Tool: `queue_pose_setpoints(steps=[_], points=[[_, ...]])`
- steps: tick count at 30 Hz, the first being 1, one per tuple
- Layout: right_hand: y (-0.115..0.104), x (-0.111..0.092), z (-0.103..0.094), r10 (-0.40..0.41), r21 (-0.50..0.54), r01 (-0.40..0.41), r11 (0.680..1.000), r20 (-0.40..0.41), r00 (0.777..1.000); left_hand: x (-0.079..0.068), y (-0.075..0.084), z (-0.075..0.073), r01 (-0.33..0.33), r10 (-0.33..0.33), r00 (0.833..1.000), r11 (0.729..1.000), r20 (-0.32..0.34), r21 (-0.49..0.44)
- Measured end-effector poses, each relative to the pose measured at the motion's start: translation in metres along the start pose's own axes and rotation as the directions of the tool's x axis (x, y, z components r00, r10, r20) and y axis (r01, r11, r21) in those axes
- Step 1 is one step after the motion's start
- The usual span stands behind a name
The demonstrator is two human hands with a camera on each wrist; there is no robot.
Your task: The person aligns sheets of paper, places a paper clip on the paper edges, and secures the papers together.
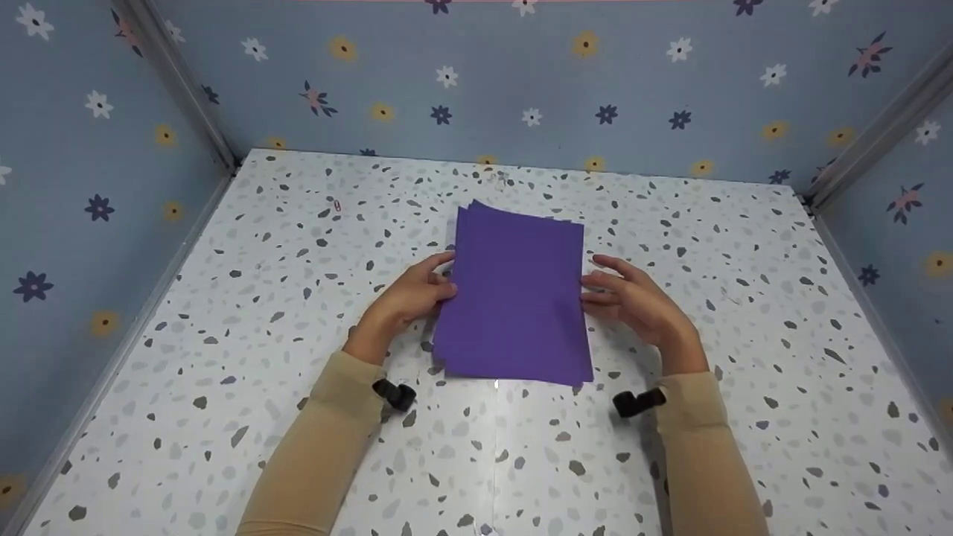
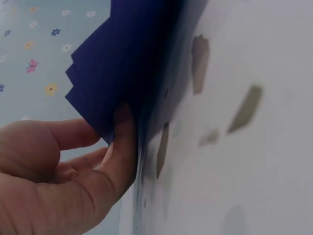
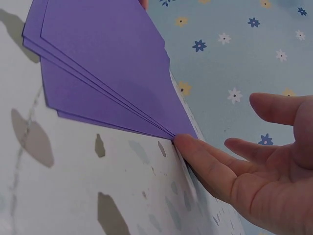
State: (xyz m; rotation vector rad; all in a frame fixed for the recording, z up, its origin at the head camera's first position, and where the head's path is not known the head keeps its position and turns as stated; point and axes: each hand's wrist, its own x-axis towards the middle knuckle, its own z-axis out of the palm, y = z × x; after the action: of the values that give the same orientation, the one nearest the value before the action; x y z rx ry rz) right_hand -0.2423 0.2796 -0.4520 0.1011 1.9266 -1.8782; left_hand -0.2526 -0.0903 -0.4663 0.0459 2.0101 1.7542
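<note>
A loose stack of purple paper sheets point(image 1: 517, 298) is in the middle of the table, its edges slightly fanned. My left hand point(image 1: 413, 292) pinches the stack's left edge, thumb on top and fingers beneath. In the left wrist view those fingers reach under the sheets point(image 2: 110, 63), and that side is raised off the table. On the other side, my right hand point(image 1: 636, 301) has its fingers extended against the right edge. The right wrist view shows a fingertip touching the layered edges of the sheets point(image 3: 107, 58), with the thumb held away from them.
A small red paperclip point(image 1: 337, 205) lies on the speckled white table point(image 1: 268, 313) at the back left. Flowered blue panels point(image 1: 521, 82) stand along the back and both sides. A black wrist camera point(image 1: 400, 397) sits on each sleeve cuff.
</note>
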Motion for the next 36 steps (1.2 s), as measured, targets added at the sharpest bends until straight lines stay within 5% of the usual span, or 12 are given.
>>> queue_pose_setpoints(steps=[36], points=[[0.0014,0.0010,-0.0006,-0.006,-0.028,0.006,1.000,-0.006,1.000,0.0015,-0.0026,0.0000,-0.024,0.026,0.999,0.999,0.024,-0.043]])
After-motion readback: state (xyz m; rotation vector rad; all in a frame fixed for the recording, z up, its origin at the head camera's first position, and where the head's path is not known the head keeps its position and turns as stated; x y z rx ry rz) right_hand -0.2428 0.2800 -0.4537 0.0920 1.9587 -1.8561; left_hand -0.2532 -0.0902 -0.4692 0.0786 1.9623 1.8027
